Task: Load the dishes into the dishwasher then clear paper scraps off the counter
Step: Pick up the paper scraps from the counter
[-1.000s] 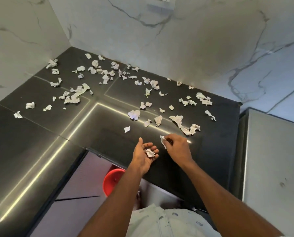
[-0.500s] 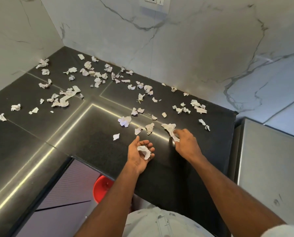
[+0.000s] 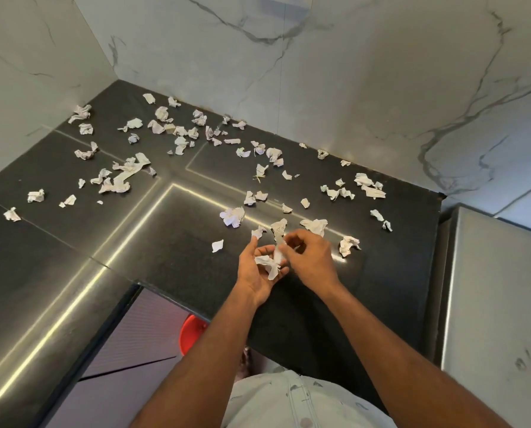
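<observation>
Hands meet over the front middle of the black counter [image 3: 171,242], just short of its near edge. The left hand [image 3: 256,270] lies palm up, its fingers cupped round a crumpled paper scrap [image 3: 265,262] that rests in the palm. The right hand [image 3: 310,261] comes in from 3 o'clock, its fingertips pinching a second small white scrap [image 3: 279,253] right above the left palm; the two scraps touch or overlap there, and I cannot tell where one ends.

Loose paper scraps [image 3: 178,134] cover the counter beyond the hands. From the hands, a flat scrap [image 3: 217,245] lies at 9 o'clock, a larger crumpled wad [image 3: 233,216] at 11 o'clock, a folded piece [image 3: 315,226] just past the right knuckles at 1 o'clock, and a balled scrap [image 3: 348,245] at 3 o'clock, close beside the right hand. Denser clusters sit farther off at 10 to 12 o'clock toward the corner where the marble walls [image 3: 335,88] meet, and a smaller group [image 3: 367,186] lies at 2 o'clock near the wall.

At 3 o'clock, beside the counter's end, stands a steel-grey appliance top [image 3: 492,304]. Below the counter's near edge at 7 o'clock, part of a red bucket [image 3: 190,333] shows on the floor. A pale patterned shirt [image 3: 292,400] fills the bottom middle.
</observation>
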`<state>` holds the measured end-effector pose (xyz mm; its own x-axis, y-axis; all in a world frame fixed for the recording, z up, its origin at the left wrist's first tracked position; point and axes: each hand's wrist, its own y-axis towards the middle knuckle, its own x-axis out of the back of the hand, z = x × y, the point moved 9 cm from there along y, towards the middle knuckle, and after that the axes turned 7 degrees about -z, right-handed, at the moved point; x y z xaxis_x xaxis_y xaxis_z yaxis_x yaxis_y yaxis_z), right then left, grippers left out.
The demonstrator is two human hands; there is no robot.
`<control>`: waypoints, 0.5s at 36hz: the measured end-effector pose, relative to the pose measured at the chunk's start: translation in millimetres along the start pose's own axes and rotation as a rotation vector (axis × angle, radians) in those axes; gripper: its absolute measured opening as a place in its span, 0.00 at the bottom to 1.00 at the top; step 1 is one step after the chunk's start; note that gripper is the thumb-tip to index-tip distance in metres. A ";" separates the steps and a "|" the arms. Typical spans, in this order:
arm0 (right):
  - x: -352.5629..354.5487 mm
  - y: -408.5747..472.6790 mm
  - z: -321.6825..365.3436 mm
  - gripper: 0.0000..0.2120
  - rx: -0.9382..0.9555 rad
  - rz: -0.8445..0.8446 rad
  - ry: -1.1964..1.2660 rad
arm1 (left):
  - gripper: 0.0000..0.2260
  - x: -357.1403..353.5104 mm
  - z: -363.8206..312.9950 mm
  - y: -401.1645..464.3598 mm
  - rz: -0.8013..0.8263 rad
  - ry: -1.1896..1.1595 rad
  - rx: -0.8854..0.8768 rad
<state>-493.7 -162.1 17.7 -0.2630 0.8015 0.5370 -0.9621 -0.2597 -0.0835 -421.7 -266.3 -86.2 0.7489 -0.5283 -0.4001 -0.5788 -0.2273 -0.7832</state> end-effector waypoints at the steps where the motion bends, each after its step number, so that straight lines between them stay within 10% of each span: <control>1: -7.2 -1.4 5.5 0.04 -0.004 0.044 0.010 | 0.24 -2.8 -0.5 -0.5 0.025 -0.002 0.008; 11: 59.3 21.7 -59.8 0.15 -0.086 -0.228 -0.375 | 0.13 -1.9 -2.7 7.3 0.002 0.045 0.039; 18: 71.6 33.3 -110.2 0.17 -0.067 -0.078 -0.618 | 0.06 -11.4 5.9 4.3 0.054 0.126 0.036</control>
<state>-552.6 -54.0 -39.1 -0.1203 0.3520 0.9282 -0.9845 -0.1628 -0.0658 -430.8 -256.4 -87.9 0.6691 -0.6383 -0.3806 -0.6035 -0.1678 -0.7795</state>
